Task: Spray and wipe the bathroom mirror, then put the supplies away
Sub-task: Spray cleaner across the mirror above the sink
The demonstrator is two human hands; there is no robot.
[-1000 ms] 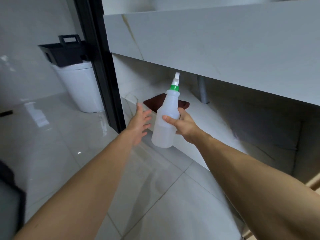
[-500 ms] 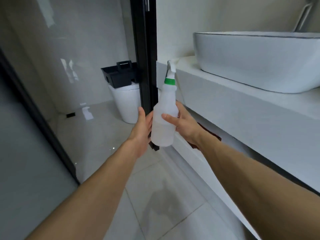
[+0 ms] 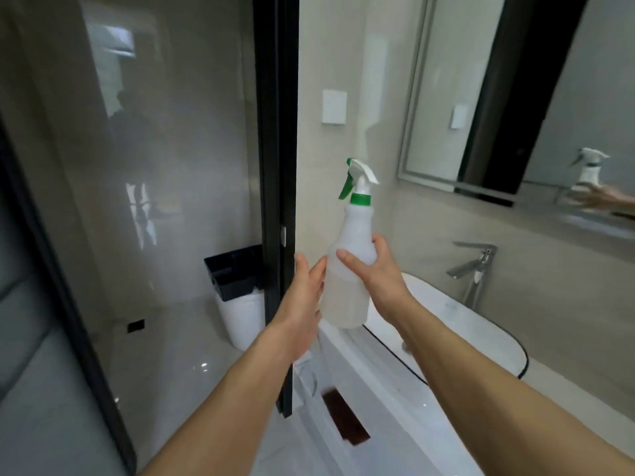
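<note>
right hand wraps the spray bottle mid-body, left hand flat and relaxed beside it. looks light, smooth plastic, probably slippery; grip the neck.

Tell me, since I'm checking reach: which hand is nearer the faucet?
Right. The right hand grips the spray bottle just left of the faucet; the left hand sits beyond the bottle, farther away.
</note>
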